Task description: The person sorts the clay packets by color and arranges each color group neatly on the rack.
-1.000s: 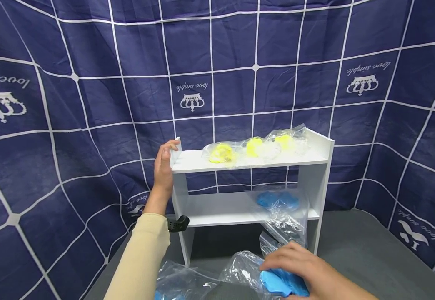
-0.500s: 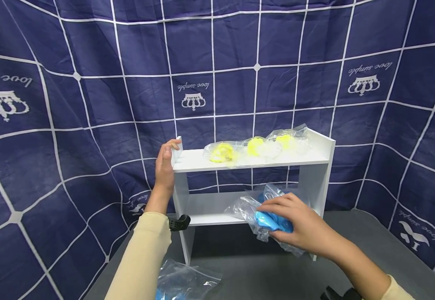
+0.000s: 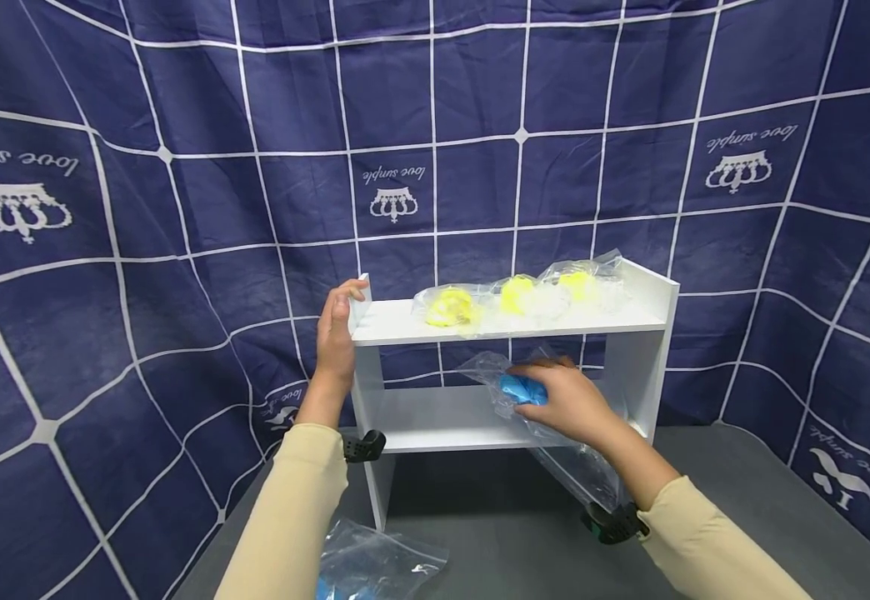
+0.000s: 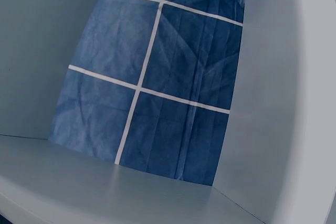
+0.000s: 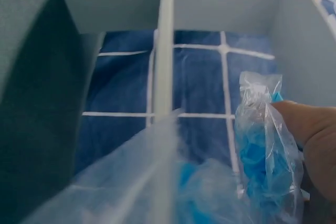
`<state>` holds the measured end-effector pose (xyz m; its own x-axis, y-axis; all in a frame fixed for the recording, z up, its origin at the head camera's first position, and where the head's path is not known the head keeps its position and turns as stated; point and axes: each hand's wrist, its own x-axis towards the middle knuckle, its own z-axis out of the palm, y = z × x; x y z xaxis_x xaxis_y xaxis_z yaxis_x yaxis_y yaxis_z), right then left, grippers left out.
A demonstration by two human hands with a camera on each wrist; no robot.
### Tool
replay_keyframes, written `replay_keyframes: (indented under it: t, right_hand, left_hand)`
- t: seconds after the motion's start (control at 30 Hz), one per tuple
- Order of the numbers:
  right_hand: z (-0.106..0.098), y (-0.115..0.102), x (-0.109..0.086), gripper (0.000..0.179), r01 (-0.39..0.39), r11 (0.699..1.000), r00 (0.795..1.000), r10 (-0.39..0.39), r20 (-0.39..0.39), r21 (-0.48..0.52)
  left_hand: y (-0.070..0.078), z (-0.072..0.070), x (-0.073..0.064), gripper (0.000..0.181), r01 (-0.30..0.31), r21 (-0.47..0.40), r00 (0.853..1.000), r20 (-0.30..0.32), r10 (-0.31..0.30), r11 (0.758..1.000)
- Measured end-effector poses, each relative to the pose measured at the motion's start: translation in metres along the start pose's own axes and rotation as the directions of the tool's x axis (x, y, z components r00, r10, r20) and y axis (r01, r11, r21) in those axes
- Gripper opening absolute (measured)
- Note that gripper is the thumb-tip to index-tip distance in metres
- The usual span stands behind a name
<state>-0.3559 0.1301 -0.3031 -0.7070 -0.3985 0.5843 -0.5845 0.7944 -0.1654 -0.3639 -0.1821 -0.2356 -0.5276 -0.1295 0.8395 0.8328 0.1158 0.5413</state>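
Observation:
My right hand (image 3: 566, 400) pinches a clear plastic bag holding something soft and blue (image 3: 522, 388), above the lower board of a white shelf (image 3: 450, 417). In the right wrist view, the thumb (image 5: 307, 121) presses on this bag (image 5: 262, 156). Another bag with blue contents (image 5: 197, 192) lies on the lower board, mostly behind my hand in the head view. My left hand (image 3: 337, 333) grips the upper left side panel of the shelf; the left wrist view shows only boards and cloth. Bags with yellow contents (image 3: 450, 308) lie along the top board.
One more clear bag with blue contents (image 3: 378, 562) lies on the dark grey surface (image 3: 480, 533) in front of the shelf's left side. A blue cloth with white lines (image 3: 472, 183) hangs behind and at both sides. The shelf's right side panel (image 3: 637, 375) stands beside my right forearm.
My right hand has lifted the blue bag from the grey surface, up and forward into the shelf's middle opening. The left hand keeps its hold on the side panel.

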Motion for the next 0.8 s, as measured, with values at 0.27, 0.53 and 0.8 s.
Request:
replay_keyframes:
  t: [0.27,0.53,0.8]
  right_hand:
    - [0.02,0.014,0.004,0.056,-0.219,0.973,0.975,0.215,0.05,0.079]
    - [0.031,0.016,0.005,0.056,-0.213,0.977,0.975,0.212,0.064,0.008]
    - [0.029,0.012,0.0,0.055,-0.11,0.991,0.987,0.118,0.109,-0.075]
  left_hand:
    - [0.0,0.0,0.002,0.035,0.003,0.003,1.0,-0.011,-0.003,1.0]
    - [0.0,-0.001,0.0,0.035,0.002,-0.001,1.0,-0.01,-0.002,1.0]
    - [0.001,0.0,0.0,0.032,-0.003,0.002,1.0,-0.009,0.003,1.0]
